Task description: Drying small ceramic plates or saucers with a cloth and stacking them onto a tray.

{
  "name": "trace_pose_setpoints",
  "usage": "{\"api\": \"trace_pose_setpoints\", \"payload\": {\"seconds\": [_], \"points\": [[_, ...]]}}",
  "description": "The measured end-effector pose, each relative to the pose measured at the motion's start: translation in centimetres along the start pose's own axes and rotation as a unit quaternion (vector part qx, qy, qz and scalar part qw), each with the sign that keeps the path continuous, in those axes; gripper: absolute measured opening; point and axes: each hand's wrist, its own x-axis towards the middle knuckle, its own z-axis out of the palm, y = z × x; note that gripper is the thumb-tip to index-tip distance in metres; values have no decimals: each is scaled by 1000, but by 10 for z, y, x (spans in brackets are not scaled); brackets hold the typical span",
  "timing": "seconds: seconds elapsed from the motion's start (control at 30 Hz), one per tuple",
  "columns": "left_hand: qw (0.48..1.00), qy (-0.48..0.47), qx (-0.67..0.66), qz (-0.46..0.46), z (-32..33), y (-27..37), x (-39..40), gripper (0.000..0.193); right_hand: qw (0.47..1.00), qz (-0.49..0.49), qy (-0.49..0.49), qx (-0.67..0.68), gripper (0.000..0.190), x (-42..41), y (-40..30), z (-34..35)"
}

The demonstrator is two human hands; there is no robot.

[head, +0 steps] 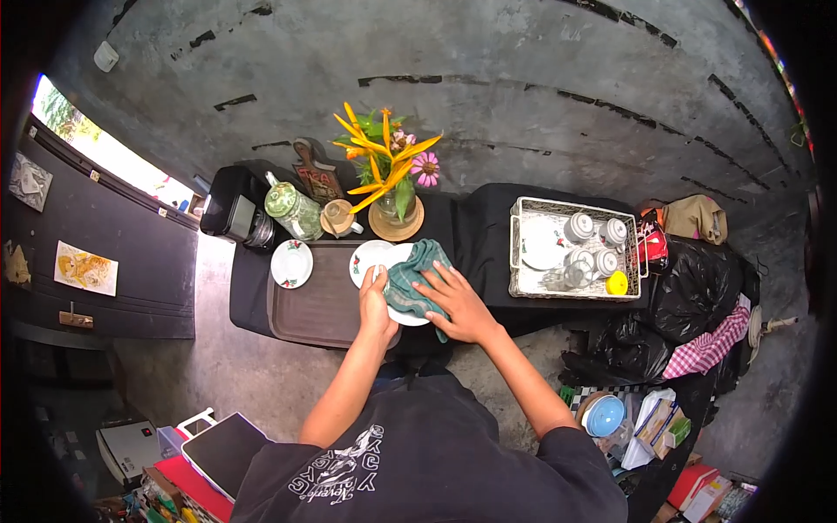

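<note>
My left hand [376, 307] grips the left edge of a white plate [407, 318]. Spread over a folded green cloth [416, 278], my right hand [456, 302] presses it on the plate's face. Behind the held plate, another white plate with a floral print [365, 256] lies at the upper right of a brown tray [314, 327]. A small printed saucer [291, 263] sits at the tray's upper left corner. The cloth hides much of the held plate.
A green patterned pitcher [293, 210], a lidded cup [339, 218] and a flower vase [399, 208] line the back. Black coffee maker [229, 209] stands at left. To the right, a wire basket [514, 261] holds plates, cups and a yellow lid. Black plastic bags [693, 281] lie beyond it.
</note>
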Motion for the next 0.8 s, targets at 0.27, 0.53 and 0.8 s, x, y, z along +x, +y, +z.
{"api": "trace_pose_setpoints", "payload": {"seconds": [0.27, 0.53, 0.8], "points": [[999, 35, 39, 3, 4, -18, -9, 25, 993, 104, -18, -46, 73, 22, -16, 7], [1000, 10, -16, -4, 2, -15, 7, 28, 999, 41, 2, -9, 58, 12, -24, 13], [996, -27, -72, -40, -6, 0, 3, 35, 996, -13, 79, 37, 54, 11, 10, -9]]}}
